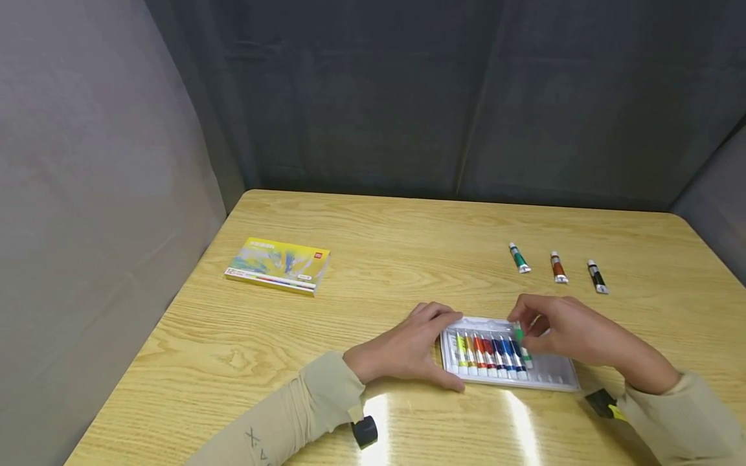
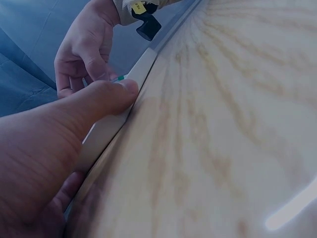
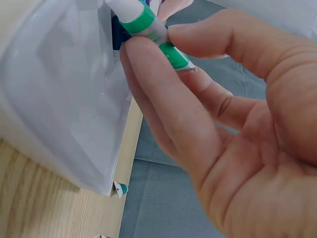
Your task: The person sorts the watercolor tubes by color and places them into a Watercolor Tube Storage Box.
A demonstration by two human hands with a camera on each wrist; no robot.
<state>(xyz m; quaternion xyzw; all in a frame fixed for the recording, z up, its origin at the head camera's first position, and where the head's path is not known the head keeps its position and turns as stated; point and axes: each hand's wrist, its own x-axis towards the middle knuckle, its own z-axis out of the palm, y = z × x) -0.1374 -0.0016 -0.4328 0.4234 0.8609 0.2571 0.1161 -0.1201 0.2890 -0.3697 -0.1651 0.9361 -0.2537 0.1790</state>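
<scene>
A white plastic paint tray (image 1: pixel 550 366) lies on the table with a row of paint tubes (image 1: pixel 485 356), yellow through red to dark blue, in its left part. My left hand (image 1: pixel 410 343) holds the tray's left end, thumb at the near edge and fingers at the far edge. In the left wrist view the thumb (image 2: pixel 111 94) presses on the tray's side wall. My right hand (image 1: pixel 568 330) pinches a light green paint tube (image 3: pixel 141 20) between thumb and fingertips, at the right end of the row. Its white cap points toward the tray's near side.
Behind the tray, at the right, lie three loose paint tubes: a dark green one (image 1: pixel 519 257), a brown one (image 1: pixel 558 266) and a black one (image 1: pixel 597 277). A yellow paint box (image 1: pixel 278 264) lies at the far left of the wooden table (image 1: pixel 384 246). Dark cloth hangs behind.
</scene>
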